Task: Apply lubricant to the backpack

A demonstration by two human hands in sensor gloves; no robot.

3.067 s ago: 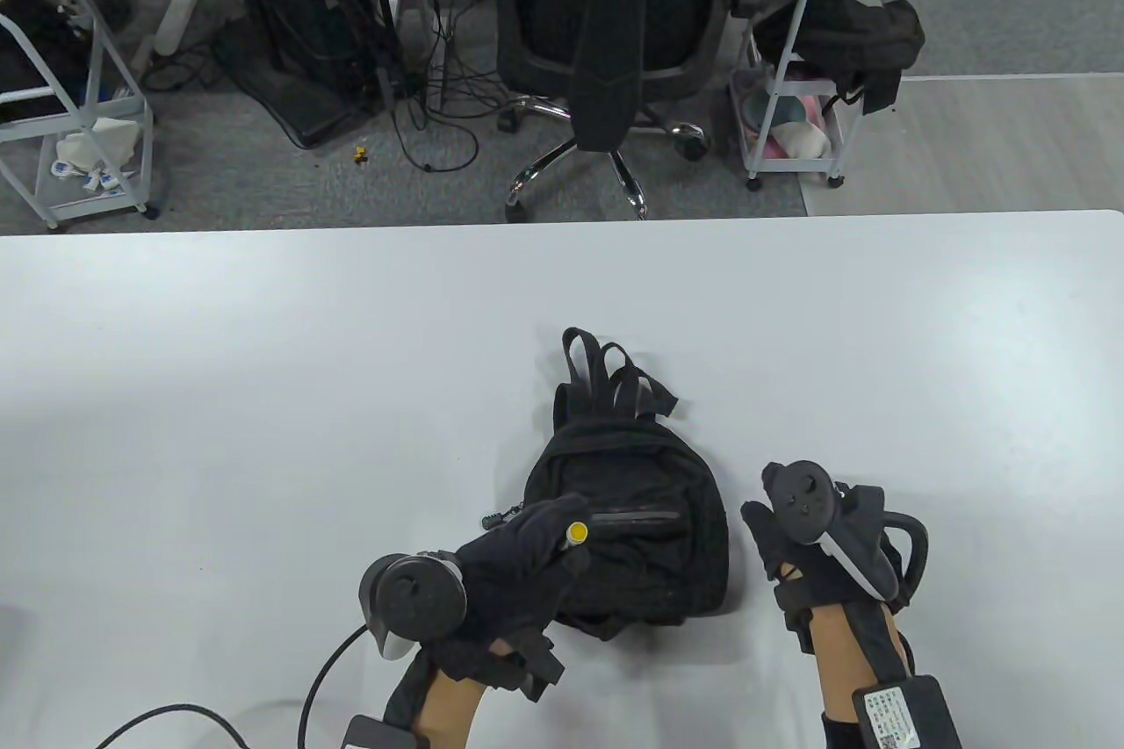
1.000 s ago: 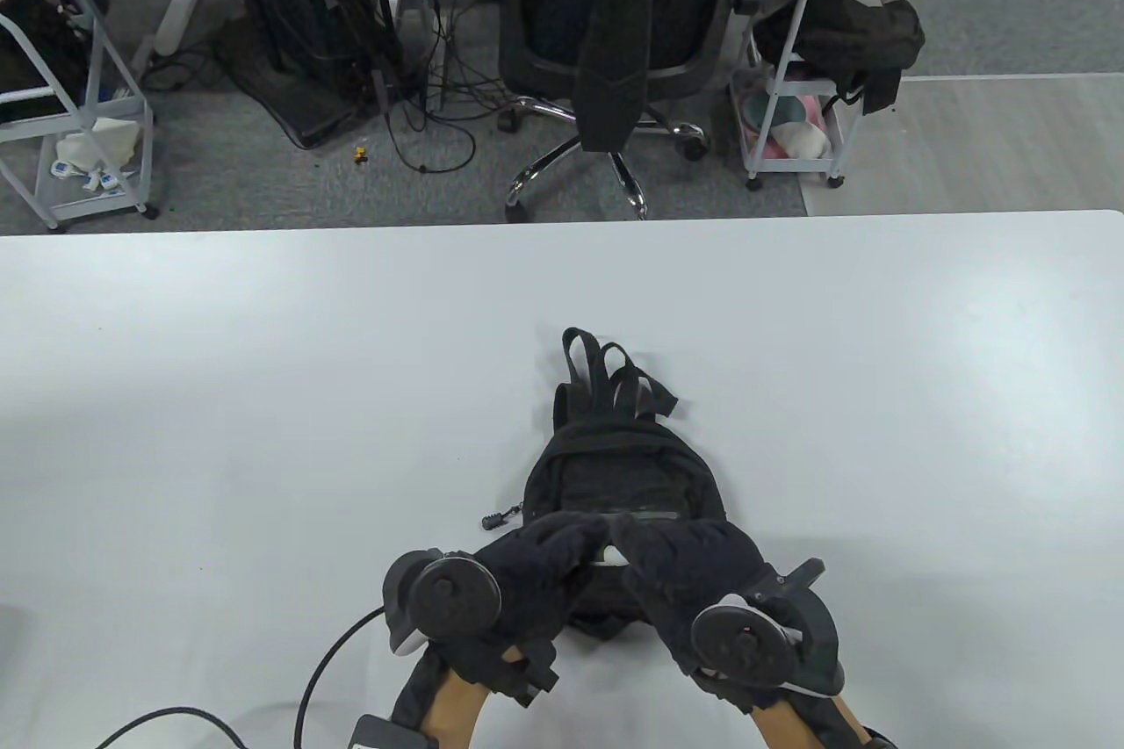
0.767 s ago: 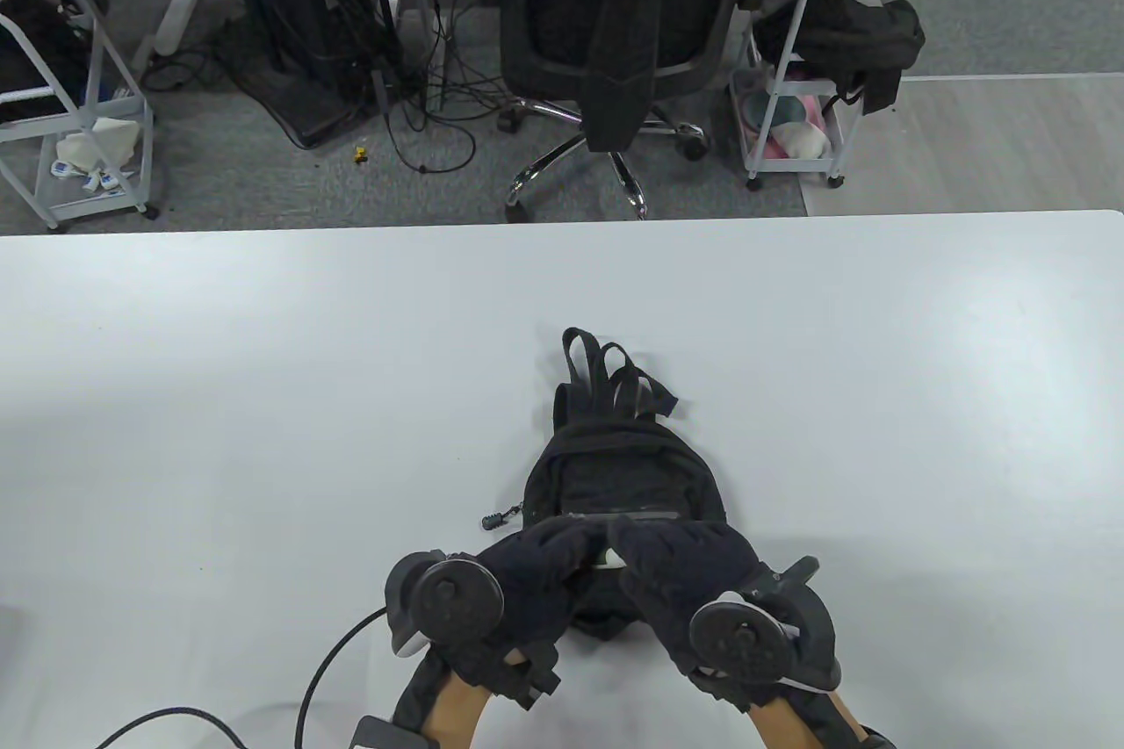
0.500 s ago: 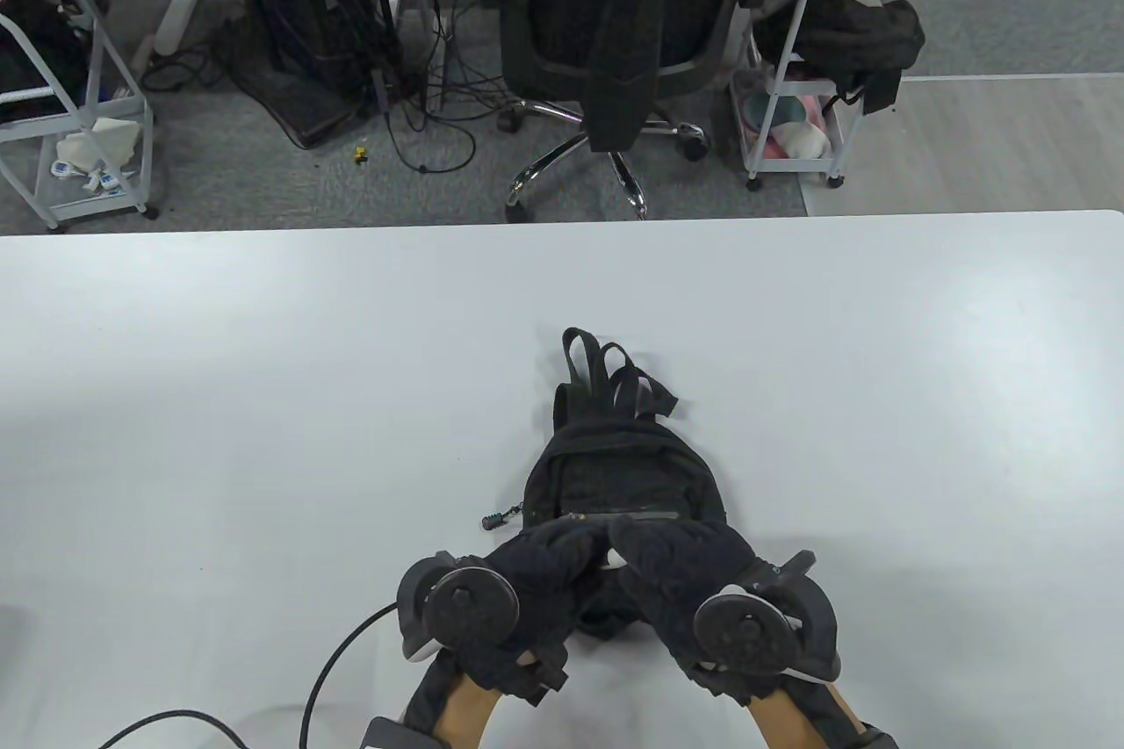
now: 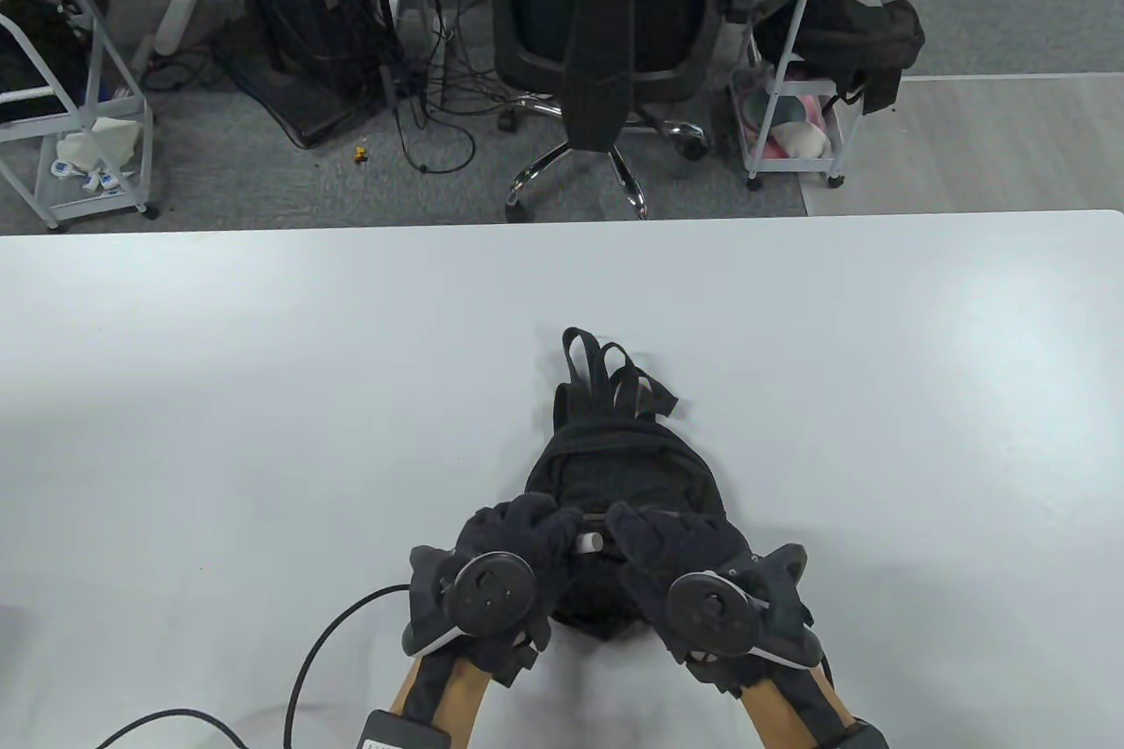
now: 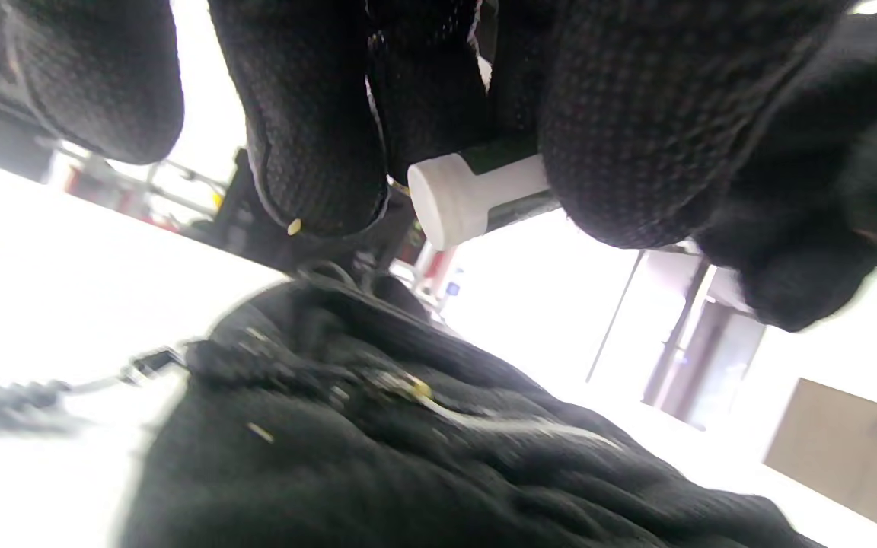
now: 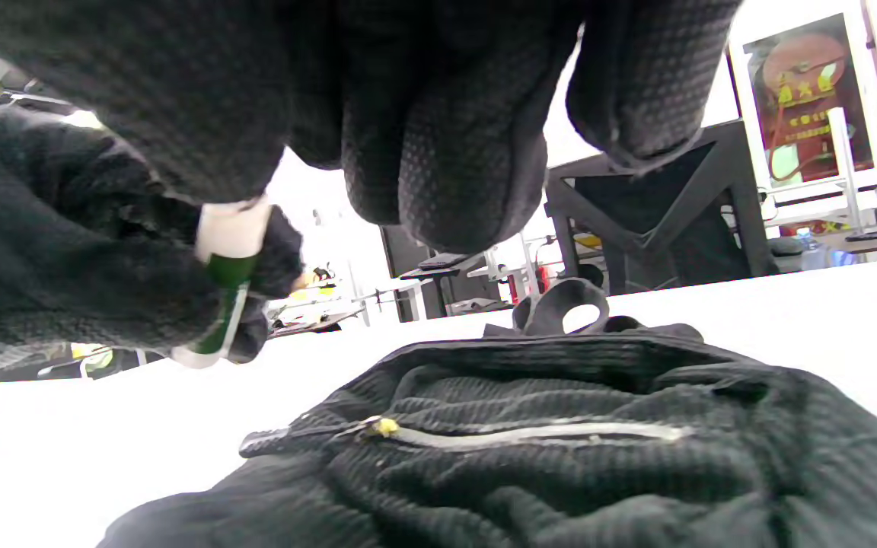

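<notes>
While both hands have slid forward, the left hand (image 5: 518, 534) and right hand (image 5: 672, 543) grip the white-capped lubricant stick (image 5: 587, 541) over the backpack's (image 5: 619, 468) zipper (image 7: 530, 434), likely recapping it.

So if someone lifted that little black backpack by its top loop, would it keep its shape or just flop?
The backpack would probably flop: its knit fabric lies wrinkled and slumped on the table. It looks nearly empty, so likely light. The straps would dangle; pushed, it might bunch rather than slide.

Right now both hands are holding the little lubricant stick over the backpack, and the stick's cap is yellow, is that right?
Not quite. The cap is white, as the left wrist view shows. The rest holds: the left hand and right hand hold the lubricant stick over the backpack.
</notes>
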